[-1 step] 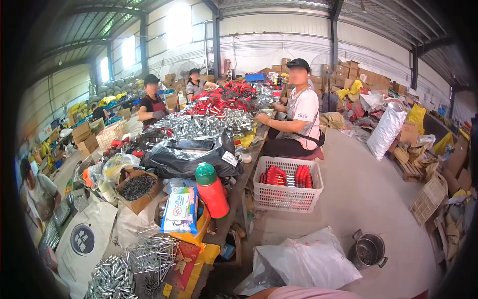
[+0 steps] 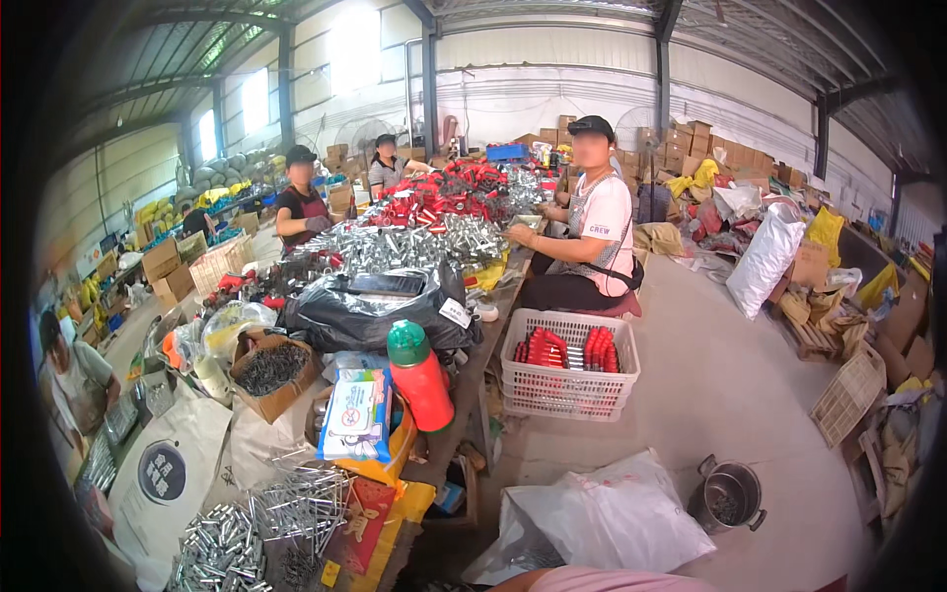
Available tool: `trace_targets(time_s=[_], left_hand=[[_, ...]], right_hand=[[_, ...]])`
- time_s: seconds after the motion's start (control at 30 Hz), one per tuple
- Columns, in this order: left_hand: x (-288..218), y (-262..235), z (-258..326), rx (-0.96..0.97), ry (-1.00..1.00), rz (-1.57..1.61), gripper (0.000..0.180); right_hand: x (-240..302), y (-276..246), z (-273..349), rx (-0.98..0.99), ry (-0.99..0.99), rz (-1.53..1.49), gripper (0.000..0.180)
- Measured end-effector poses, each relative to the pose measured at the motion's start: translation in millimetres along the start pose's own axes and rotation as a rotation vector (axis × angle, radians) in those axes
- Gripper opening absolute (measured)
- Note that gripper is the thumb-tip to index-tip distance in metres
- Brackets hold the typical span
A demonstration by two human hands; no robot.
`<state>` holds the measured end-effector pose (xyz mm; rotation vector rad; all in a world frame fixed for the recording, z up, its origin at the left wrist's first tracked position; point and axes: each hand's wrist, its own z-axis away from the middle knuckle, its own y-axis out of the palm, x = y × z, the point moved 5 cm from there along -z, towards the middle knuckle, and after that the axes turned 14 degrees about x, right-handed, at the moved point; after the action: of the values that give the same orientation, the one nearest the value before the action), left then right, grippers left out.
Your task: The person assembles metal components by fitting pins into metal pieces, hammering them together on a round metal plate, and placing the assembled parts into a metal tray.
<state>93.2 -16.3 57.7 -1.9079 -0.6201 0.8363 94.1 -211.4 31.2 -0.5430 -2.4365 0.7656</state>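
Neither of my hands shows; only pink cloth (image 2: 631, 580) of my clothing comes in at the lower edge. Closest to me on the table lie a heap of short silver metal tubes (image 2: 222, 551) and a bundle of thin metal rods (image 2: 304, 503). A red printed packet (image 2: 363, 523) is beside the rods on yellow sheeting. Behind them are a blue and white wipes pack (image 2: 355, 414), a red bottle with a green lid (image 2: 422, 380) and a cardboard box of small dark metal parts (image 2: 274, 370). A black plastic bag (image 2: 380, 311) lies farther back.
A white basket (image 2: 567, 395) holds red-handled pieces. On the floor are a metal pot (image 2: 728, 493) and a white sack (image 2: 612, 508). Co-workers (image 2: 582, 222) sit around a pile of red and silver parts (image 2: 444, 202). Another person (image 2: 74, 380) is at far left.
The person at the far left has shifted slightly, with an arm now lower toward the silver pieces. The co-worker in dark clothing has moved a gloved hand a little. Other things look the same.
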Motion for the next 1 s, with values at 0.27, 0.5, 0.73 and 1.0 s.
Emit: trace_targets(time_s=[0.27, 0.5, 0.73, 1.0], left_hand=[[-2, -4, 1, -0.025, -0.002, 0.023, 0.023], [1, 3, -3, 0.008, 0.033, -0.026, 0.026], [-3, -1, -2, -0.009, 0.056, 0.026, 0.027], [1, 1, 0, 0.005, 0.045, 0.003, 0.027]], right_hand=[[2, -1, -3, -0.008, 0.023, 0.042, 0.012], [-2, -7, 1, 0.016, 0.048, 0.073, 0.009], [0, -4, -1, 0.026, 0.053, 0.075, 0.01], [0, -2, -1, 0.044, 0.053, 0.079, 0.01]])
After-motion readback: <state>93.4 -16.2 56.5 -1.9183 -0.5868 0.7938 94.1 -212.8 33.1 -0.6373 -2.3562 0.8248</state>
